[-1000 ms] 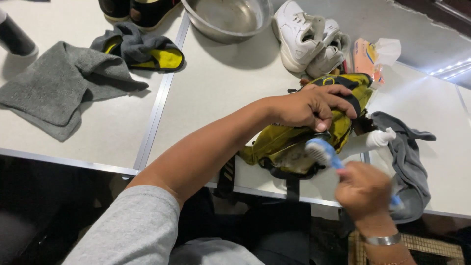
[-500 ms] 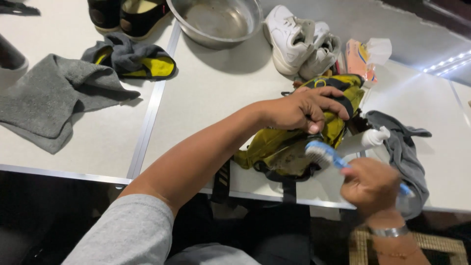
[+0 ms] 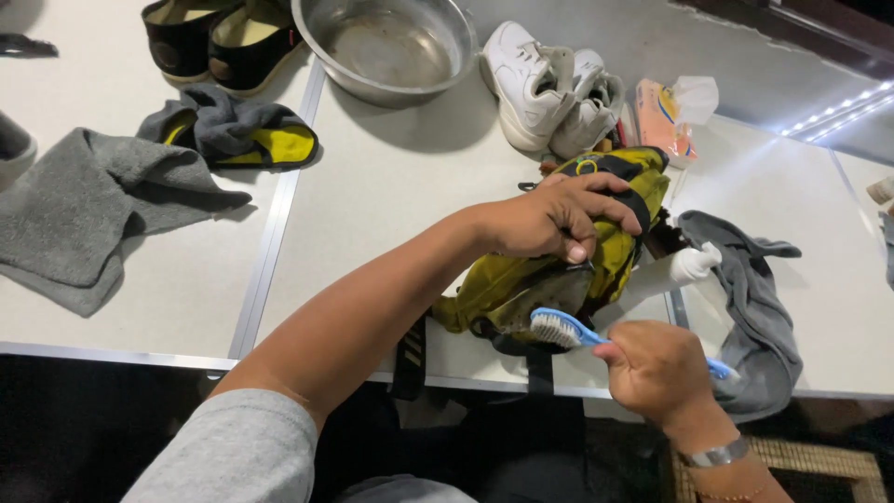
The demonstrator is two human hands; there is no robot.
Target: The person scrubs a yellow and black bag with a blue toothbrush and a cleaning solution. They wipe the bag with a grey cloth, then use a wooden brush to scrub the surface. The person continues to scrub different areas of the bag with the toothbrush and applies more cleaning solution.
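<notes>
Pressing on the yellow-and-black bag (image 3: 559, 279), the left hand (image 3: 549, 219) stays spread over its top at the near edge of the white surface (image 3: 391, 214). Right hand (image 3: 656, 368) remains closed around the blue brush (image 3: 568, 329), bristles just at the bag's lower edge, as half a second ago. Grey cloth (image 3: 754, 307) lies just right. View shifted slightly.

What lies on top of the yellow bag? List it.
The left hand presses flat on the yellow bag, and the blue brush in the right hand touches its near edge. The fabric under the palm is hidden.
</notes>
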